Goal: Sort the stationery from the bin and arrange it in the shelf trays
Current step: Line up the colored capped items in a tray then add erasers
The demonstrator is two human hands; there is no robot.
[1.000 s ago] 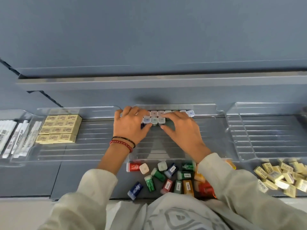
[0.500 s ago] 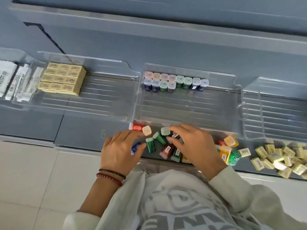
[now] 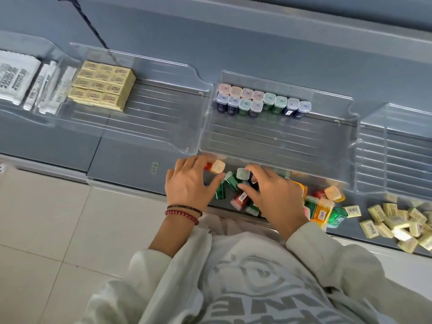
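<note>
Grey shelf ledge (image 3: pixel 131 164) at the clear plastic tray's (image 3: pixel 275 141) 6 o'clock holds small coloured plastic boxes (image 3: pixel 323 210) lying flat, long axes scattered, under your loosely splayed left hand (image 3: pixel 189 183) and your right hand (image 3: pixel 273 199), grip unclear.

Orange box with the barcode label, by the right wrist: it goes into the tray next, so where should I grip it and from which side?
Probably pinch the orange box at its pale cap, coming down from above on the side facing the tray. The green boxes crowd both long sides, while the cap end looks free.
</note>
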